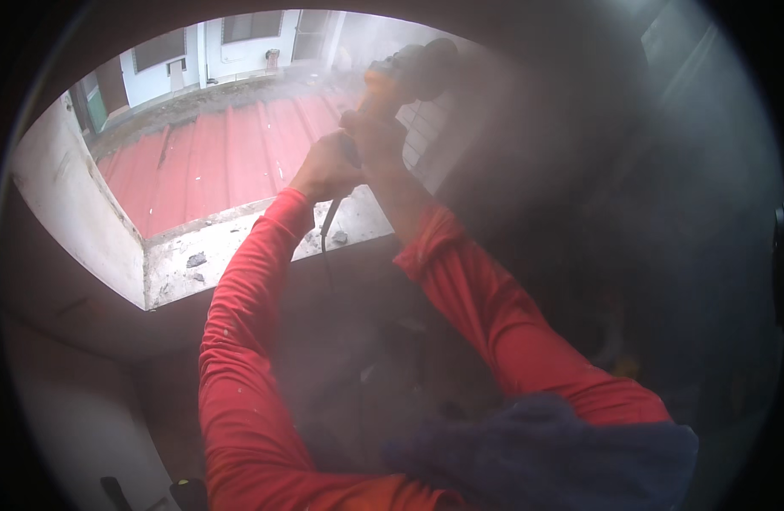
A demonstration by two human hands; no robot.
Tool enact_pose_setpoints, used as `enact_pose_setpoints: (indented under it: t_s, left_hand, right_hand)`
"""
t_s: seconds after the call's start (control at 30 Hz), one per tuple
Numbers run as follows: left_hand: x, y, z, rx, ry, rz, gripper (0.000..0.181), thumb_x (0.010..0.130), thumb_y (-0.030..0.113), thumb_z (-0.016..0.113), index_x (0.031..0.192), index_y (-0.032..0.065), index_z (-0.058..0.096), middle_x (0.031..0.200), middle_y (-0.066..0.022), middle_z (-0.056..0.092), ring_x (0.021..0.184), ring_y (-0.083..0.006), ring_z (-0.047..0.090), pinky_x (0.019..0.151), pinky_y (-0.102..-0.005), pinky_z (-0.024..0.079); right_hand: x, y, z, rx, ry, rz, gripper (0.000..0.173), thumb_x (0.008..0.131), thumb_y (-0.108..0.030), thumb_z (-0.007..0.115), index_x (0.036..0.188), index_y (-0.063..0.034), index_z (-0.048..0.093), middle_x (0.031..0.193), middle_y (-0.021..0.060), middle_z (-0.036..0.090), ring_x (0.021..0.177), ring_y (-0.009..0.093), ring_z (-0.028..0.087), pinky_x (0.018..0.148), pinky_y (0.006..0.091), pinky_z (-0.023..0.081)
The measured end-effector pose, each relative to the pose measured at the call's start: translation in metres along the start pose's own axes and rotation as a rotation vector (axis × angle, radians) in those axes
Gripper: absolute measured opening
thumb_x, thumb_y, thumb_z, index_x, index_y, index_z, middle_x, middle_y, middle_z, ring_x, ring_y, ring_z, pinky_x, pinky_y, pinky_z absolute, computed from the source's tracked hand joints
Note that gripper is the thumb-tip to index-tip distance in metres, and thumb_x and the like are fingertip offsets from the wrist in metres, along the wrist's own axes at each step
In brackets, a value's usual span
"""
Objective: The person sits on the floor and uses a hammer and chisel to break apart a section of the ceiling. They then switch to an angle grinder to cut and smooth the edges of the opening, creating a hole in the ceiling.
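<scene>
Both my hands grip an orange and dark angle grinder point(392, 83), raised at the right part of a window opening. My left hand point(331, 166) is closed around the rear of its body, where a power cord point(328, 223) hangs down. My right hand point(380, 137) wraps the body just ahead of it, nearer the head. The grinder's round head points up and right beside the dark wall. Dust blurs its edge, so the disc and any contact with the wall cannot be made out.
Below the hands runs a pale window sill point(229, 239) with broken bits of masonry point(196, 259) on it. Outside lie a red corrugated metal roof point(219, 153) and a white building point(245, 51). Thick dust hangs over the dark right side. Dark cloth point(558, 447) covers part of my front.
</scene>
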State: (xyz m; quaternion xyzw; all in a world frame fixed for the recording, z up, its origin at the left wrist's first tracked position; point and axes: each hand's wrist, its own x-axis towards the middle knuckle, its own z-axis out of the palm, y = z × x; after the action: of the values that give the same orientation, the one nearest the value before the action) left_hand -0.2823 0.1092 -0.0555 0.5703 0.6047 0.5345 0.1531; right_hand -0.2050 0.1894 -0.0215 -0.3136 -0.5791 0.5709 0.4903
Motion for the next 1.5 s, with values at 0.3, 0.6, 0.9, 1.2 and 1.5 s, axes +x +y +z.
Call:
enact_pose_setpoints:
  t_s: [0.3, 0.6, 0.9, 1.2, 1.5]
  left_hand:
    - [-0.036, -0.001, -0.015, -0.004, -0.131, -0.179, 0.052, 0.074, 0.031, 0.086, 0.104, -0.0048, 0.065, 0.084, -0.0120, 0.071, 0.069, -0.0186, 0.069, 0.060, -0.0344, 0.056]
    - [-0.064, -0.022, -0.026, 0.099, -0.218, -0.251, 0.059, 0.070, 0.028, 0.087, 0.112, -0.0052, 0.064, 0.098, -0.0181, 0.073, 0.088, -0.0251, 0.073, 0.076, -0.0383, 0.058]
    - [-0.074, -0.031, -0.031, 0.222, -0.249, -0.239, 0.061, 0.068, 0.028, 0.086, 0.115, -0.0058, 0.066, 0.102, -0.0235, 0.074, 0.098, -0.0349, 0.073, 0.084, -0.0420, 0.057]
    - [-0.225, 0.067, 0.032, 0.198, -0.099, 0.168, 0.054, 0.088, 0.018, 0.070, 0.134, -0.0055, 0.052, 0.111, -0.0195, 0.068, 0.097, -0.0371, 0.069, 0.079, -0.0446, 0.057]
    - [-0.242, 0.160, 0.146, 0.529, -0.552, 0.319, 0.054, 0.094, 0.029, 0.069, 0.138, 0.0034, 0.053, 0.124, -0.0179, 0.063, 0.103, -0.0301, 0.069, 0.081, -0.0413, 0.059]
  right_hand:
    - [-0.041, 0.010, 0.007, 0.062, 0.042, 0.227, 0.036, 0.074, -0.012, 0.077, 0.102, 0.0071, 0.063, 0.093, 0.0086, 0.062, 0.081, 0.018, 0.062, 0.074, 0.0372, 0.051]
    - [-0.068, 0.049, 0.016, 0.185, 0.103, 0.290, 0.037, 0.074, -0.009, 0.076, 0.104, 0.0065, 0.062, 0.095, 0.0097, 0.062, 0.081, 0.020, 0.063, 0.075, 0.0373, 0.052]
    - [-0.077, 0.063, 0.019, 0.236, 0.136, 0.364, 0.033, 0.075, -0.008, 0.076, 0.101, 0.0062, 0.062, 0.093, 0.0094, 0.062, 0.081, 0.020, 0.064, 0.074, 0.0377, 0.052]
    - [-0.171, -0.004, -0.102, -0.124, -0.434, 0.272, 0.028, 0.081, -0.016, 0.076, 0.100, -0.0002, 0.064, 0.092, 0.0053, 0.062, 0.083, 0.016, 0.063, 0.075, 0.0342, 0.051]
    - [-0.218, -0.066, -0.287, -0.140, -0.363, 0.647, 0.024, 0.086, -0.026, 0.074, 0.098, -0.0077, 0.064, 0.081, 0.0004, 0.060, 0.075, 0.013, 0.060, 0.074, 0.0300, 0.050]
